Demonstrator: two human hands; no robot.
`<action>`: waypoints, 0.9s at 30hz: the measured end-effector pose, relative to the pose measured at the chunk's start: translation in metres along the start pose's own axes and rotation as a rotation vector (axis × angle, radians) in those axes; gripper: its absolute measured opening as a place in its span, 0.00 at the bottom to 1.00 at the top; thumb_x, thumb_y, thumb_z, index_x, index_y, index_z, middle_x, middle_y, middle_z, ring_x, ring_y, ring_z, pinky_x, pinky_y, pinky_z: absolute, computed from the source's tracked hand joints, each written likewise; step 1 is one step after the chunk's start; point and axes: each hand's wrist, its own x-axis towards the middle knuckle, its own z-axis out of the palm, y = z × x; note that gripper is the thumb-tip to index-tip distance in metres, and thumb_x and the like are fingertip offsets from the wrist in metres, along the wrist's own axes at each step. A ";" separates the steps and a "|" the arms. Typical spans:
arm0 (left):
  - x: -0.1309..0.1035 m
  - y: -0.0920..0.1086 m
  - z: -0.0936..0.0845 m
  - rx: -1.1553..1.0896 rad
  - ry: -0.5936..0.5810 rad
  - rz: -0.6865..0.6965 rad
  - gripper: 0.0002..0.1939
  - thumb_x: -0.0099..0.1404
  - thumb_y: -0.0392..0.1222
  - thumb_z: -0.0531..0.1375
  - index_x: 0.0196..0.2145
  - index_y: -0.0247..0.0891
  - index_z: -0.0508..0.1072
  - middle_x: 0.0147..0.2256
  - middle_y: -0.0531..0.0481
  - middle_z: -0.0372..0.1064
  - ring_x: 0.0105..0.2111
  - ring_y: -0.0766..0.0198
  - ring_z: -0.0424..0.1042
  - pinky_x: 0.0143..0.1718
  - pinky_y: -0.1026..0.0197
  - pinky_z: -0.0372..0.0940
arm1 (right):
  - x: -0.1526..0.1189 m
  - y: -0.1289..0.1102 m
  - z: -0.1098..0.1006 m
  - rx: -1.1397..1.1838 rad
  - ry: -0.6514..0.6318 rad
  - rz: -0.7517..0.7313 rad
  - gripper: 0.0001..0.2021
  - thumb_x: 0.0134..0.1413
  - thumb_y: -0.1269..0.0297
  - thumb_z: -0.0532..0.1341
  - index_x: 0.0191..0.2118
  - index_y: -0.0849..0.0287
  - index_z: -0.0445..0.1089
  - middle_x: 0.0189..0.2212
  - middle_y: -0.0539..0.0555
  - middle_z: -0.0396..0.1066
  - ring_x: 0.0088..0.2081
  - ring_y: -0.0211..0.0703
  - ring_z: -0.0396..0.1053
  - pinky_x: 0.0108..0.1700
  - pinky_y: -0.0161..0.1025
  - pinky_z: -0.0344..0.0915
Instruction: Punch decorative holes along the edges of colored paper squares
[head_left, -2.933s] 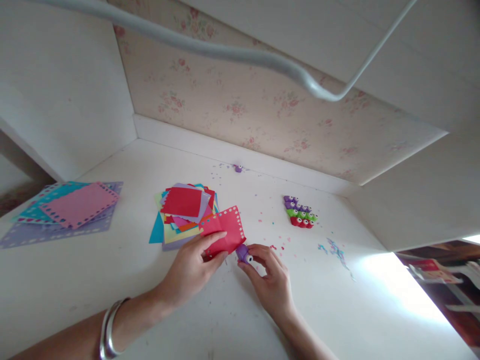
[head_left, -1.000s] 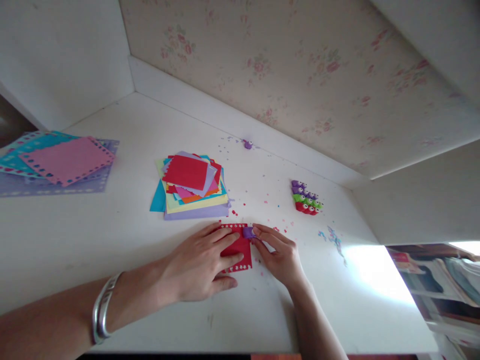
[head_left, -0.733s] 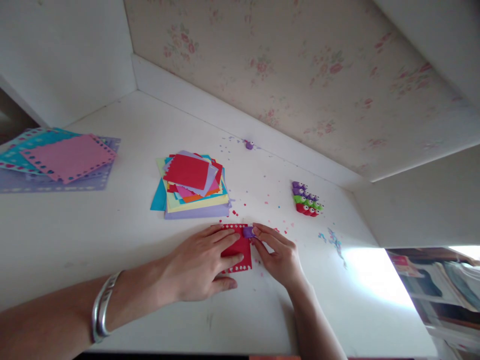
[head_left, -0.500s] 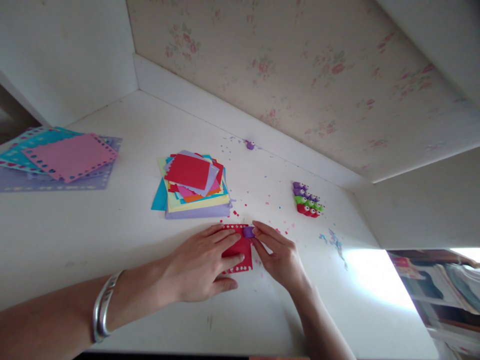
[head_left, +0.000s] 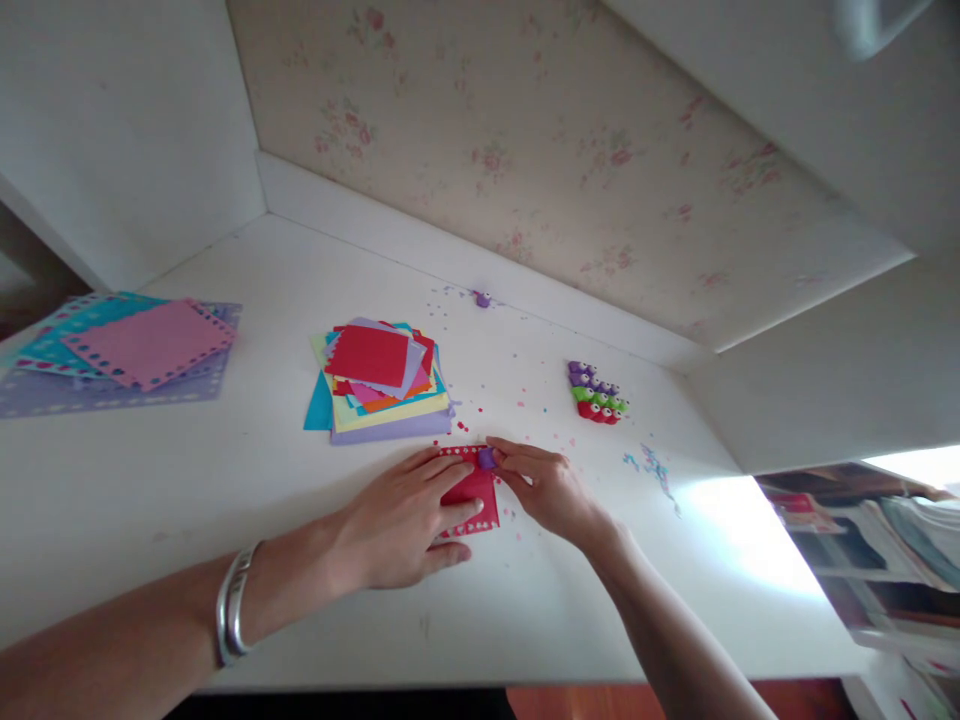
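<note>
A red sheet of paper (head_left: pixel 484 510) with rows of small punched shapes along two edges lies on the white desk. My left hand (head_left: pixel 412 515) rests flat on it, fingers spread, covering its left part. At the sheet's upper right corner, my right hand (head_left: pixel 540 485) is closed around a purple paper punch (head_left: pixel 487 458). The punch sits on the paper's edge; the fingers partly hide it. Tiny cut-out bits lie scattered around the sheet.
Behind my left hand is a stack of coloured paper (head_left: pixel 390 405). Punched sheets (head_left: pixel 150 345) lie far left. Several purple, green and red punches (head_left: pixel 596 392) stand in rows to the right. Another purple punch (head_left: pixel 482 299) is near the back wall.
The view has shifted a little. My right hand has tilted over the purple punch, its fingers now more on top of it. My left hand stays on the red sheet.
</note>
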 end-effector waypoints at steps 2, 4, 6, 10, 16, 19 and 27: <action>-0.001 0.000 0.000 -0.007 0.006 -0.003 0.22 0.67 0.58 0.54 0.55 0.49 0.71 0.59 0.45 0.62 0.60 0.51 0.59 0.62 0.46 0.51 | 0.000 0.000 0.000 0.028 0.009 0.014 0.13 0.60 0.74 0.58 0.41 0.51 0.77 0.52 0.51 0.73 0.51 0.45 0.73 0.51 0.46 0.74; -0.001 0.000 0.000 -0.012 0.009 -0.008 0.22 0.67 0.58 0.54 0.55 0.50 0.71 0.59 0.46 0.62 0.60 0.50 0.59 0.62 0.46 0.52 | -0.001 -0.001 0.001 0.059 0.025 0.024 0.12 0.60 0.73 0.58 0.41 0.50 0.77 0.51 0.51 0.73 0.50 0.45 0.74 0.50 0.45 0.74; -0.002 0.001 -0.001 -0.016 0.011 -0.003 0.22 0.68 0.58 0.53 0.55 0.51 0.71 0.59 0.46 0.63 0.60 0.50 0.60 0.61 0.45 0.52 | -0.003 -0.001 0.003 0.089 0.046 0.039 0.12 0.60 0.71 0.59 0.41 0.50 0.78 0.51 0.51 0.73 0.50 0.45 0.74 0.51 0.45 0.74; -0.003 0.000 -0.001 -0.028 0.052 0.008 0.22 0.68 0.58 0.53 0.55 0.52 0.71 0.57 0.46 0.65 0.59 0.52 0.62 0.62 0.46 0.52 | -0.006 0.007 0.012 0.210 0.139 0.057 0.09 0.60 0.66 0.61 0.42 0.50 0.78 0.48 0.53 0.76 0.49 0.46 0.75 0.50 0.46 0.74; -0.003 0.000 -0.005 -0.045 0.042 0.000 0.22 0.67 0.58 0.54 0.55 0.53 0.71 0.59 0.49 0.63 0.60 0.53 0.60 0.62 0.47 0.51 | -0.011 0.024 0.006 0.400 0.270 0.265 0.15 0.55 0.61 0.65 0.49 0.54 0.74 0.46 0.56 0.77 0.44 0.49 0.77 0.49 0.49 0.75; -0.002 0.001 -0.007 -0.048 0.008 -0.008 0.22 0.68 0.58 0.53 0.55 0.53 0.71 0.60 0.49 0.62 0.61 0.53 0.59 0.63 0.48 0.51 | -0.013 0.027 -0.007 0.544 0.330 0.378 0.18 0.49 0.60 0.69 0.48 0.55 0.73 0.44 0.56 0.78 0.42 0.48 0.78 0.49 0.49 0.75; 0.002 0.002 0.000 0.023 0.167 -0.036 0.15 0.70 0.45 0.54 0.51 0.44 0.74 0.55 0.45 0.67 0.56 0.52 0.66 0.59 0.47 0.58 | -0.024 0.013 -0.013 0.886 0.342 0.523 0.16 0.52 0.53 0.67 0.42 0.58 0.72 0.38 0.58 0.79 0.40 0.48 0.78 0.44 0.48 0.76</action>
